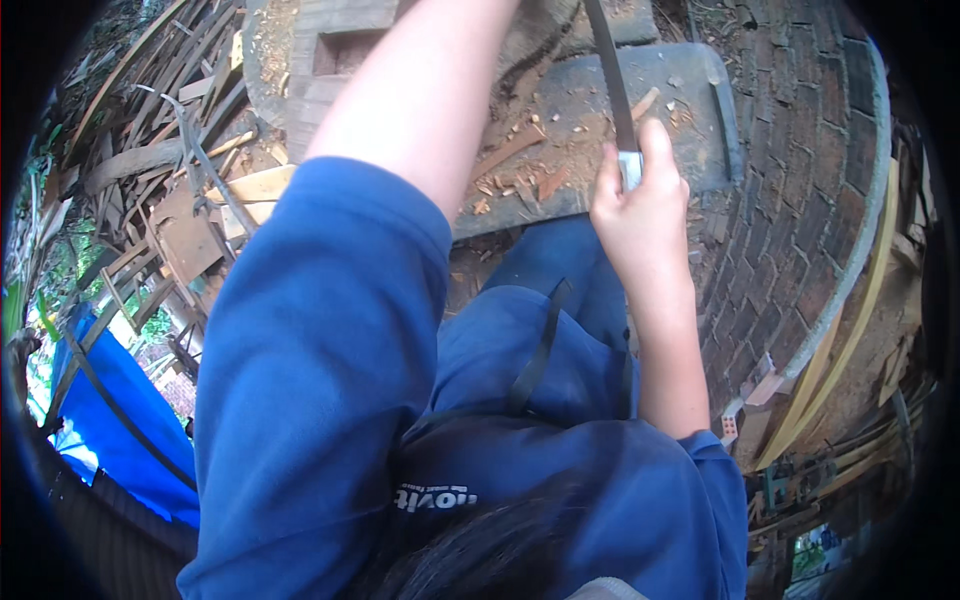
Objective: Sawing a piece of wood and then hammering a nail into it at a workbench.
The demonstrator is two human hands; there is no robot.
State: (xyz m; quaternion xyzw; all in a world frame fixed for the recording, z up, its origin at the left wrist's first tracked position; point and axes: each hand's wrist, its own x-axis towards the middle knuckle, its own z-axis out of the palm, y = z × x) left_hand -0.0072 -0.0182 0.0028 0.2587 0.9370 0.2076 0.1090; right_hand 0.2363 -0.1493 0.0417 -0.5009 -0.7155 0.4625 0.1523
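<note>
Head view, looking down over a seated person in blue clothing. Just right of the frame's centre, the right hand [640, 205] is curled tight around the handle of a long dark blade [610, 75], thumb laid up along the metal collar where blade meets handle; the blade rises from the fist toward the upper edge, its working end out of frame. Held this way, the tool stands steeply over a grey slab [690, 110] in the upper middle, which appears to serve as the working surface, since reddish wood chips [515, 170] lie scattered across it. The left arm, bare below a blue sleeve [330, 330], reaches up the centre of the frame to the upper edge; the left hand is cut off there, so its opening and whatever it touches cannot be told. A curved brick wall [810, 190] bounds the slab at the upper right. Scrap timber [170, 150] fills the upper left, and a blue tarpaulin [110, 410] lies at the lower left.
</note>
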